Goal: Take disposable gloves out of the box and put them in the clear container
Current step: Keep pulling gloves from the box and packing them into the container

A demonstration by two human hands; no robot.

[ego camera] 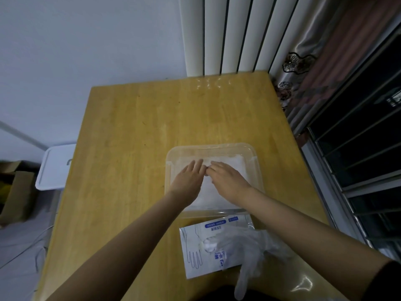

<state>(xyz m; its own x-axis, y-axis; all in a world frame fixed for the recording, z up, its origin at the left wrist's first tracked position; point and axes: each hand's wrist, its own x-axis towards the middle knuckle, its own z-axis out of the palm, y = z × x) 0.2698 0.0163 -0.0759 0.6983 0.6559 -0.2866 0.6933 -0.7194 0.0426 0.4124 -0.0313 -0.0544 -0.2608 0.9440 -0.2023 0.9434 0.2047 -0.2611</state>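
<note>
The left fingers (pixel 196 165) are laid out straight and flat, pressed on the pile of gloves (pixel 231 165) inside the clear container (pixel 217 146). The right fingers (pixel 215 165) are set just beside them, tips touching or nearly touching the left ones. Whether a fold is pinched by these fingers or merely pressed down cannot be told. Both the left hand (pixel 188 180) and the right hand (pixel 227 181) are held within the container walls, slightly right of the centre of the frame.

The task is judged to be partly done. A whitish layer of gloves is seen on the container floor, apparently being flattened. More is left: in the lower centre of the frame the box (pixel 195 246), a flat white pack printed with a glove outline, is lying just below the container, and a loose bunch of translucent gloves (pixel 249 253) is spilled from it toward the lower right, over the near edge of the worktop (pixel 130 127). How many are kept inside the box cannot be seen.

Nothing is placed between box and container, so the transfer path is judged free. The thin film may cling and slide off the edge.

Further out, a white lidded bin (pixel 56 166) and cardboard cartons (pixel 17 192) are seen at the left, a white ribbed radiator (pixel 227 35) at the top, and a curtain (pixel 325 61) and window bars (pixel 358 148) at the right.
</note>
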